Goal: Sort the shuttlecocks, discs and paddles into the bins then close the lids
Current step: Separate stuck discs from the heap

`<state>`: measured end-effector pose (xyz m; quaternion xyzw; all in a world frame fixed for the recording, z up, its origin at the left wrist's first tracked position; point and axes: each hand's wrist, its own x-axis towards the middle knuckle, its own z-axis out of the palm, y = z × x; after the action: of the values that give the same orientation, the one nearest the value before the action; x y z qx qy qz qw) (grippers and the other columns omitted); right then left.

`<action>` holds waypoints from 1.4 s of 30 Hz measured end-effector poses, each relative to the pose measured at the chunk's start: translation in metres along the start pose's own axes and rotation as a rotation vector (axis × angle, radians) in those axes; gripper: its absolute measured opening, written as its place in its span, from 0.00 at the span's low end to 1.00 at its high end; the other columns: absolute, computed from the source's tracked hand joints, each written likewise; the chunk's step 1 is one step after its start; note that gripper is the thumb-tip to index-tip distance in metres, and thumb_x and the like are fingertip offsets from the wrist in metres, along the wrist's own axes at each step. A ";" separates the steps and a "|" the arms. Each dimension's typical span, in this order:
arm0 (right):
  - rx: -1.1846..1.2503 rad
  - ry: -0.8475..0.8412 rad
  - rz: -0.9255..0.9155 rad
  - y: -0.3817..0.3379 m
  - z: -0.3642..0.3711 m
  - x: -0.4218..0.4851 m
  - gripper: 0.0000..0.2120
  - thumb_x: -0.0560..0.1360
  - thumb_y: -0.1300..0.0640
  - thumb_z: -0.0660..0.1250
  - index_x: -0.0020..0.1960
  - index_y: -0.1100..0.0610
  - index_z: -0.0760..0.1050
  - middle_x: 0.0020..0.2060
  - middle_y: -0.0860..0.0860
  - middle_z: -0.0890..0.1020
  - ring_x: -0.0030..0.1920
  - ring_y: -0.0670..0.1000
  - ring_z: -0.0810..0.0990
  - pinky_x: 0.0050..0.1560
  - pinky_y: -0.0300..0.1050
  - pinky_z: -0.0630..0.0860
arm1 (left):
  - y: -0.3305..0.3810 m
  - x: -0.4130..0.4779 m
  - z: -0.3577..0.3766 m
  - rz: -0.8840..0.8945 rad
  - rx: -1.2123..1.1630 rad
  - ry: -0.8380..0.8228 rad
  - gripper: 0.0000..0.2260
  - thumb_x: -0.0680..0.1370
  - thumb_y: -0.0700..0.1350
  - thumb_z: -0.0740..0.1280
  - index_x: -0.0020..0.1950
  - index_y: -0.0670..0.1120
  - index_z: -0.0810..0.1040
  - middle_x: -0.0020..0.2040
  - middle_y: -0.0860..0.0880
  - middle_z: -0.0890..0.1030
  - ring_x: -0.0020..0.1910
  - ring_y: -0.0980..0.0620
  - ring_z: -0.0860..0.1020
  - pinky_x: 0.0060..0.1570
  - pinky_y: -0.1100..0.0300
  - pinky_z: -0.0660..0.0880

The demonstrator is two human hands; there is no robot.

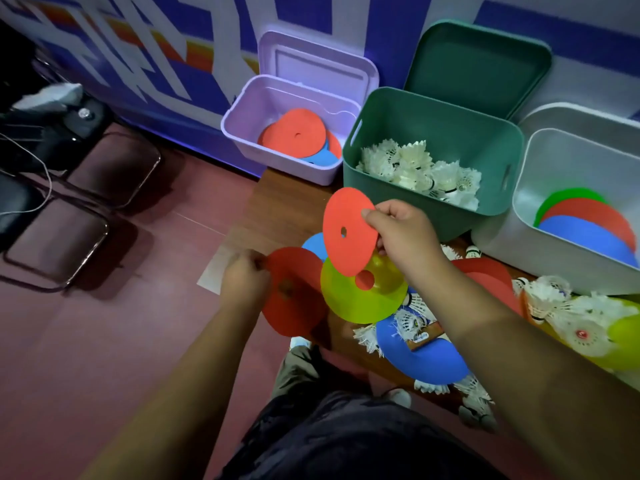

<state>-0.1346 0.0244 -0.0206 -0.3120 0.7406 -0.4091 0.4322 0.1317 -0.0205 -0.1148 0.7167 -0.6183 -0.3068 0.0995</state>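
Note:
My right hand (403,233) pinches an orange-red disc (346,216) by its edge, lifted above the table. My left hand (244,277) pinches the rim of a darker red disc (294,306) at the table's left edge. Between them lies a yellow-green disc (356,299). A blue disc (429,362) and loose white shuttlecocks (568,313) lie on the table. The lilac bin (242,133) holds red and blue discs, the green bin (381,109) holds shuttlecocks, and the white bin (540,244) holds green, red and blue round pieces. All three lids stand open.
The bins stand in a row against the patterned wall. Two dark stools (55,244) stand on the red floor at left. More shuttlecocks (474,393) lie at the table's near edge, by a small wooden handle (424,336).

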 end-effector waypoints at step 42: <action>0.468 0.785 0.143 0.057 -0.237 -0.108 0.06 0.81 0.62 0.64 0.48 0.55 0.79 0.43 0.50 0.83 0.31 0.48 0.75 0.31 0.43 0.73 | 0.341 -0.065 0.071 0.396 -0.752 -0.598 0.08 0.83 0.37 0.65 0.59 0.40 0.81 0.46 0.44 0.85 0.41 0.51 0.84 0.43 0.57 0.82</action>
<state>-0.3065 0.2191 0.0402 0.0242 0.7555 -0.6217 0.2050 -0.1929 -0.0153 0.0273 0.3818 -0.5904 -0.6744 0.2255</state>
